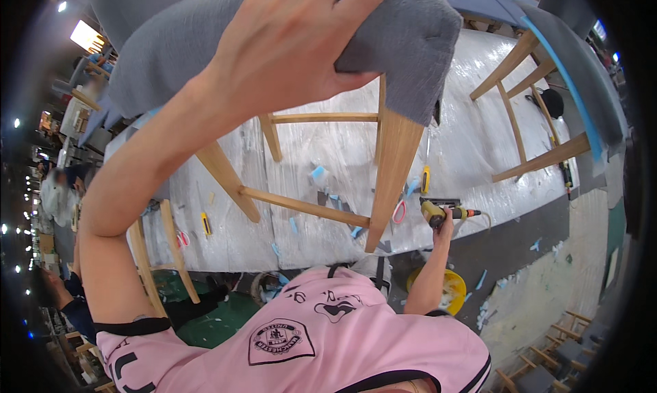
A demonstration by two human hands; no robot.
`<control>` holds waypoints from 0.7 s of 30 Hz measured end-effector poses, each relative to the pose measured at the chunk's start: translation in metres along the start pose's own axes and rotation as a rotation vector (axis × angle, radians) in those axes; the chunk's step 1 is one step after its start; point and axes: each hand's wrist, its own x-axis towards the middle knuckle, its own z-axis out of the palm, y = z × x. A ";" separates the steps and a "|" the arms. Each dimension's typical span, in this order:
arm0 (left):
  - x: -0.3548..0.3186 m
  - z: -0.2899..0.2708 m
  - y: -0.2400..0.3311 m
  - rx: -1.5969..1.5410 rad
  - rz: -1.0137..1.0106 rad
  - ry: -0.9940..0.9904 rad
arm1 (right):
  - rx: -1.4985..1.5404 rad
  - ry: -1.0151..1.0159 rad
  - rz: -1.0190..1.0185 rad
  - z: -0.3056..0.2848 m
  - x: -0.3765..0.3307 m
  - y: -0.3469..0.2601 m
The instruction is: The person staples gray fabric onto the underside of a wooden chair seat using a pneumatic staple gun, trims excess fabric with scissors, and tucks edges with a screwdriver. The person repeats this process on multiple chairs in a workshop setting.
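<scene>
Right up close, top centre of the frame, the left hand (294, 40) spreads across the grey padding of a chair (171, 68), its thumb along the edge; the fingertips run out of shot, so I can't tell whether it grips or merely rests. And the chair looks well advanced: legs and rails are joined, grey cover is over the padding and reaches the top of the nearest leg. A dark edge shows at that corner, right of centre, so perhaps finishing remains there; the fastening is hidden from us.

Below, right of centre, the right hand (445, 226) is wrapped around a power tool (432, 213), well clear of the leg. Around it on the film-covered worktop (226, 248): a yellow knife (426, 180), pink-handled scissors (400, 211), blue scraps (318, 172), offcuts uncollected. A yellow bucket (457, 290) sits beyond the worktop's edge. Farther out, upper right, another grey chair (582, 71) shows a blue strip along its edge.
</scene>
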 end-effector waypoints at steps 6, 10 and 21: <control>-0.001 0.007 0.002 0.068 -0.013 -0.031 | 0.428 -0.509 -0.245 0.090 -0.187 -0.045; -0.006 -0.002 0.008 0.139 0.014 -0.009 | 0.376 -0.489 -0.618 0.187 -0.272 -0.092; -0.012 0.006 0.012 0.170 -0.087 0.009 | -0.357 -0.423 -1.800 0.350 -0.357 -0.108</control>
